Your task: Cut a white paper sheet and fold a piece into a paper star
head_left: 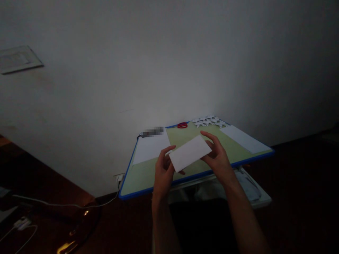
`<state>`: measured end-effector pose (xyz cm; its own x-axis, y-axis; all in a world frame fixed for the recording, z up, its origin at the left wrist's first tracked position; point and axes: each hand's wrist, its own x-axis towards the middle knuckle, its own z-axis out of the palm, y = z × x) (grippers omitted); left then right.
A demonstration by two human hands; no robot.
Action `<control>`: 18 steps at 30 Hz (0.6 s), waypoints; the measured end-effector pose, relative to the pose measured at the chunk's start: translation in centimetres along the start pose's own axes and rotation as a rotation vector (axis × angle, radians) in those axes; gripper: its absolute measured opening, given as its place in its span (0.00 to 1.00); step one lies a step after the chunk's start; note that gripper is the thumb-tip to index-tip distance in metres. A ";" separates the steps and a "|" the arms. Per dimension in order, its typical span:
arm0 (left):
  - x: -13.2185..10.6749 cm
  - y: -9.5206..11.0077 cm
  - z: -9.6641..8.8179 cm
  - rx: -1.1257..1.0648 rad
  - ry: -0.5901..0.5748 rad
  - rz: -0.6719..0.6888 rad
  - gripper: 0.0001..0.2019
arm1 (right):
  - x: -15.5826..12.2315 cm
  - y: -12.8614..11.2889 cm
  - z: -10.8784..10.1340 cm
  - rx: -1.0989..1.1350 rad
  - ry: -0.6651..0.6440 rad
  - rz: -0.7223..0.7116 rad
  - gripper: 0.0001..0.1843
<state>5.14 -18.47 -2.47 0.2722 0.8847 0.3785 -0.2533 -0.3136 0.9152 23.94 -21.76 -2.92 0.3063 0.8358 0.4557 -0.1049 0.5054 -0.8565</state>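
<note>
A small white rectangle of paper (190,152), which looks folded, is held above the front part of a light green table top (143,180) with a blue rim. My left hand (164,167) grips its left end, fingers behind it and thumb near the lower corner. At the right end, my right hand (215,155) holds the paper with the thumb below and the index finger raised over the upper corner. The paper is tilted, its right end higher. Some fingers are hidden behind it.
Several folded white paper pieces (209,121) lie at the back right, beside red-handled scissors (182,125). White sheets lie at left (150,150) and right (245,138). A pixelated object (152,132) sits at the back left. A wall (159,70) stands behind; a white cable (66,205) runs at left.
</note>
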 end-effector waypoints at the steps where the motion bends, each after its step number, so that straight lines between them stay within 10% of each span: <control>1: -0.1 0.1 0.2 -0.004 -0.019 -0.006 0.26 | 0.0 0.0 0.0 -0.019 0.010 -0.003 0.40; 7: 0.2 -0.3 0.7 0.023 -0.042 -0.018 0.35 | 0.0 0.1 0.0 -0.107 0.013 -0.077 0.30; 18: 1.2 -1.2 1.1 0.091 0.022 0.058 0.15 | -0.7 -1.7 0.9 -0.194 0.122 -0.138 0.13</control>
<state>6.80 -17.45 -2.96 0.2388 0.8712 0.4290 -0.1820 -0.3938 0.9010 23.03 -22.96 -1.59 0.4179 0.7242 0.5485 0.1253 0.5520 -0.8243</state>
